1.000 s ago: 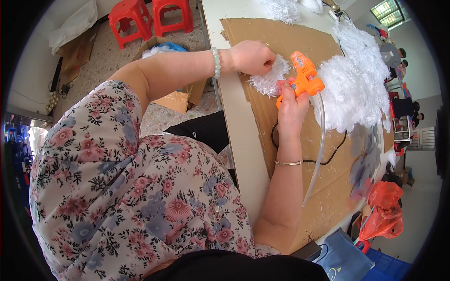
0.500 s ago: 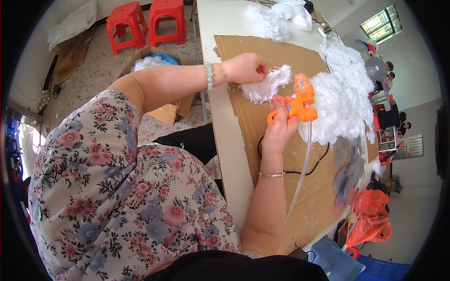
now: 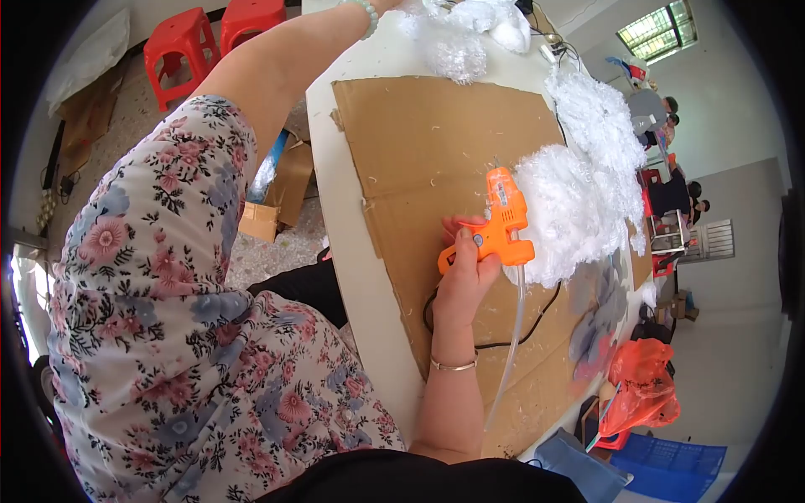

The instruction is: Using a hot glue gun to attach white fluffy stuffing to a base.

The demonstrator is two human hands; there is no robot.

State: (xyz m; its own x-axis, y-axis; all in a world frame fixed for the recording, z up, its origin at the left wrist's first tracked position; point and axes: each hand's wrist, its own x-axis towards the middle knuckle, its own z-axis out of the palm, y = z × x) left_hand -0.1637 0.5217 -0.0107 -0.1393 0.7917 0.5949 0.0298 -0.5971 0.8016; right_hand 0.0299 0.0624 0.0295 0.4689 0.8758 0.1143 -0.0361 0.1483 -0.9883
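My right hand (image 3: 465, 277), with a thin bangle at the wrist, is wrapped around the handle of an orange hot glue gun (image 3: 506, 220). The gun's nozzle points toward the far side, above a brown cardboard sheet (image 3: 419, 159). A clear glue stick (image 3: 508, 352) trails from its rear end. Right beside the gun lies a heap of white fringed, fluffy material (image 3: 558, 218). My left arm reaches far forward to the top edge, a beaded bracelet (image 3: 366, 17) at its wrist. Most of my left hand (image 3: 384, 4) is cut off by that edge, so its fingers are hidden.
More white fluffy bundles (image 3: 457, 54) lie at the table's far end, with cables near them. A black cord (image 3: 537, 323) crosses the cardboard. Red stools (image 3: 180, 54) and an open carton (image 3: 289, 180) stand left of the table. A red plastic bag (image 3: 641, 386) hangs at the right.
My left hand has moved from the cardboard up to the far edge of the view. The small white fringed piece is gone from the cardboard. My right hand keeps hold of the glue gun.
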